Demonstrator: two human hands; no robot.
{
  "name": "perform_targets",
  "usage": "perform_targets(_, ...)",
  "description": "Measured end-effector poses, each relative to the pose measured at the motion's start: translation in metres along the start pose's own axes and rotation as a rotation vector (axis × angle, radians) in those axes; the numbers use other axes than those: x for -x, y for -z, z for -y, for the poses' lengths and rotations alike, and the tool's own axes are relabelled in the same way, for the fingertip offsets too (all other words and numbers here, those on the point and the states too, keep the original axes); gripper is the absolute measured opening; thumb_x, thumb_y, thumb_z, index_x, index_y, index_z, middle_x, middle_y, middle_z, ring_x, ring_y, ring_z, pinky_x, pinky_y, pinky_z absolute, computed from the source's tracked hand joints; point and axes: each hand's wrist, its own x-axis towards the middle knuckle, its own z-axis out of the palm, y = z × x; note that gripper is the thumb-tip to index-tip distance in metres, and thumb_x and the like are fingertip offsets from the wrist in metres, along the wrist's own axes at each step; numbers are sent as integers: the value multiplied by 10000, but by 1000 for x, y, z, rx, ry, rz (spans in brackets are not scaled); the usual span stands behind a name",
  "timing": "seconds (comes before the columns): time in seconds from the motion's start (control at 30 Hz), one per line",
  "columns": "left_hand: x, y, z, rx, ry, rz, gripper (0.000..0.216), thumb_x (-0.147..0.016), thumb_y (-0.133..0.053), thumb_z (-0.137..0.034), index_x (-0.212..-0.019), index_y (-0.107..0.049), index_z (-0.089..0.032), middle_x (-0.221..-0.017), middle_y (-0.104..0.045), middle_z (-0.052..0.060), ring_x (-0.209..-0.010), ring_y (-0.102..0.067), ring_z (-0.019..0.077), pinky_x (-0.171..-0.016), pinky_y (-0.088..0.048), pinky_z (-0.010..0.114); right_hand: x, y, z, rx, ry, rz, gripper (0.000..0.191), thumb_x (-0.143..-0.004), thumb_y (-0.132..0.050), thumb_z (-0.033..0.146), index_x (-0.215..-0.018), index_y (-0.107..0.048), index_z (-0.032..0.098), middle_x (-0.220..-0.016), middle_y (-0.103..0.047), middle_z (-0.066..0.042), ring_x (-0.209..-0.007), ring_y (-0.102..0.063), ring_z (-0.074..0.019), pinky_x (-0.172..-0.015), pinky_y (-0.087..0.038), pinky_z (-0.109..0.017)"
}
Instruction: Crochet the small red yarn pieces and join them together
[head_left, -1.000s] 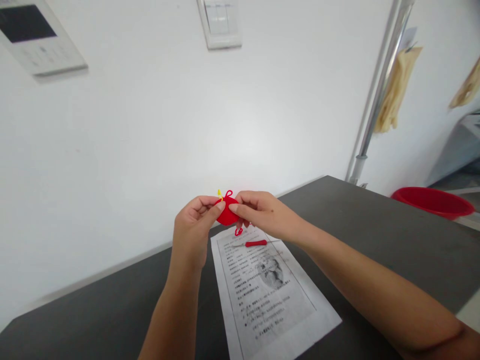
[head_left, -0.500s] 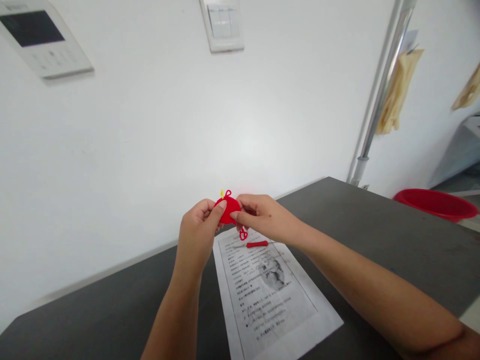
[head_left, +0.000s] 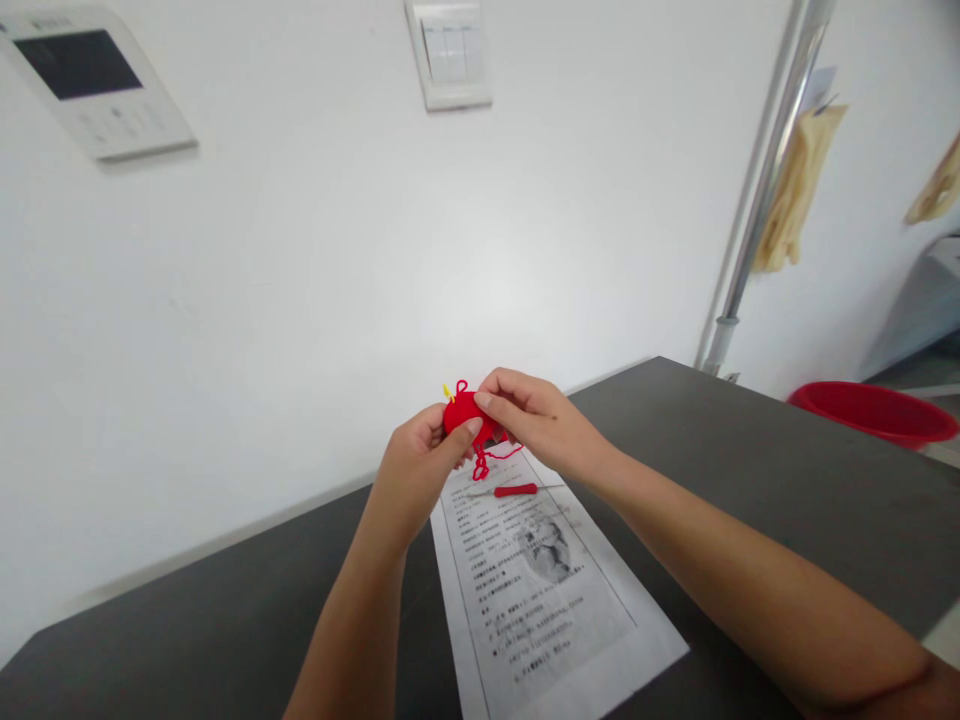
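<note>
A small round red crochet piece [head_left: 460,413] with a yellow marker at its top and loose red yarn hanging below is held up above the dark table [head_left: 750,480]. My left hand [head_left: 420,470] pinches its lower left edge between thumb and fingers. My right hand [head_left: 529,415] is closed on its right side from above. A red-handled crochet hook [head_left: 512,490] lies on a printed sheet of paper [head_left: 540,590] just under both hands.
A white wall stands right behind the table, with a light switch [head_left: 448,52] and a white panel with a dark screen [head_left: 97,80]. A metal pole [head_left: 757,190] rises at the right, with beige gloves [head_left: 791,180] hanging by it. A red basin [head_left: 874,412] sits far right.
Both hands have shifted a little to the right with the red piece. The right fingers have moved over its top, and the loose yarn now hangs lower beneath it.
</note>
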Motion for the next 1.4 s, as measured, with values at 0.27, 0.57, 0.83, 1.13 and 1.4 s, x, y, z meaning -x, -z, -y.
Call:
perform_targets(0.27, 1, 3, -2, 25, -35, -89, 222, -734, -670, -367, -634, -607, -178, -536, -534, -44, -552, -464, 111, -559, -389, 237, -1, 1, -4, -28, -14, 17, 268, -957, -455, 364, -778, -536, 181, -654, -582, 9, -561, -467, -100, -545, -377, -229)
perform_targets(0.57, 2, 2, -1, 48, -73, -133, 324, -783, -654, -382, -539, -555, -193, -523, -524, -24, -545, -463, 121, -556, -393, 248, -1, -2, -5, -100, -9, 25, 254, -977, -458, 347, -798, -535, 184, -654, -606, 5, -576, -489, -100, -551, -393, -222)
perform_targets(0.83, 1, 3, 2, 25, -98, -114, 351, -834, -606, -379, -541, -563, -191, -523, -523, -21, -539, -474, 124, -568, -398, 255, 2, -2, 3, -69, -50, 76, 241, -965, -483, 332, -794, -547, 174, -659, -613, 4, -585, -519, -100, -569, -416, -230)
perform_targets(1.13, 2, -1, -2, 14, -89, 17, 162, -762, -671, -312, -681, -662, -172, -593, -593, -22, -563, -484, 124, -568, -398, 252, 0, -3, -1, -80, -19, 63, 312, -989, -431, 358, -764, -549, 178, -605, -591, 19, -542, -514, -93, -547, -405, -226)
perform_targets(1.4, 3, 2, -2, 21, -137, 44, 125, -781, -678, -297, -725, -700, -188, -598, -609, -16, -583, -541, 145, -599, -448, 268, -1, -3, -3, -100, -23, 54, 329, -989, -442, 365, -732, -537, 181, -571, -568, 30, -515, -509, -89, -533, -397, -222)
